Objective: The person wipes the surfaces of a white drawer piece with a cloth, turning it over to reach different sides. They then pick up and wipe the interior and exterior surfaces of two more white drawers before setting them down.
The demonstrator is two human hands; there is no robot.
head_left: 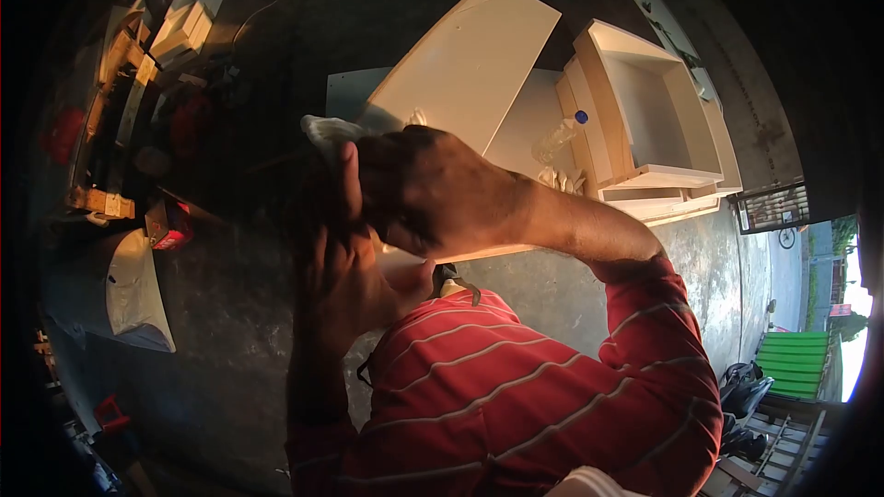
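My right hand (pixel 437 189) reaches across from the right with its fingers curled closed. White cloth (pixel 330 132) sticks out past its knuckles, bunched and partly hidden; it looks gripped there. Just below and to the left, close against it, is my left hand (pixel 345 281), mostly in shadow. Its thumb points right and its fingers stretch upward, apart. Between the hands a small pale patch shows, which I cannot make out. Behind them a flat pale wooden panel (pixel 470 55) lies at a slant over another board.
A clear bottle with a blue cap (pixel 560 136) and crumpled whitish gloves or cloth (pixel 562 180) are beside an open wooden drawer box (pixel 645 106). A wooden frame (pixel 115 120) stands at left near a curved pale sheet (pixel 138 290). A green container (pixel 799 364) shows outside, right.
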